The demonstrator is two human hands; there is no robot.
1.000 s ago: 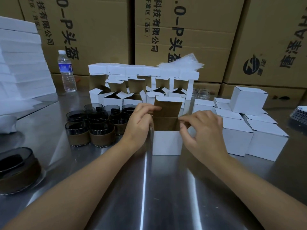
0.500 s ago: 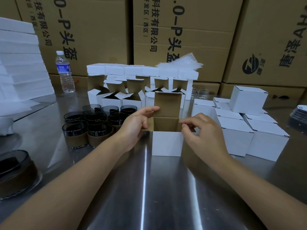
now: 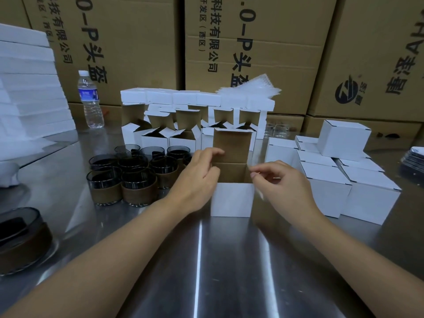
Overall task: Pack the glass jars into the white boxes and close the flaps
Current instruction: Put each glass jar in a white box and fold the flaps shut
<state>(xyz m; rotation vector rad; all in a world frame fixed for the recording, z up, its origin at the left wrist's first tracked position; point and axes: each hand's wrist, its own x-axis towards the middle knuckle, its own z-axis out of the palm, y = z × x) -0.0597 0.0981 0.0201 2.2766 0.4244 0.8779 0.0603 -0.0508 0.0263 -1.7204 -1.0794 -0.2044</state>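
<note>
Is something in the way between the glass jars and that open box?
Only the left hand, holding the left edge of the open box beside the glass jars. The box top is open, with its lid flap upright at the back.

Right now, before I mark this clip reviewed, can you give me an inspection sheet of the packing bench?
Surface: shiny steel table, reflective.
Job's things: open white cardboard box with brown inside front centre, lid flap upright, contents hidden; dark glass jars with brown bands clustered to its left; row of open white boxes behind; closed white boxes on the right.
Clutter: clear plastic water bottle; stack of white foam sheets; clear plastic bags on the back row.
Hands: left hand at the open box's left edge, grip unclear; right hand pinches at its right edge.
Cables: nothing seen.
Surroundings: large brown printed cartons stacked behind.
</note>
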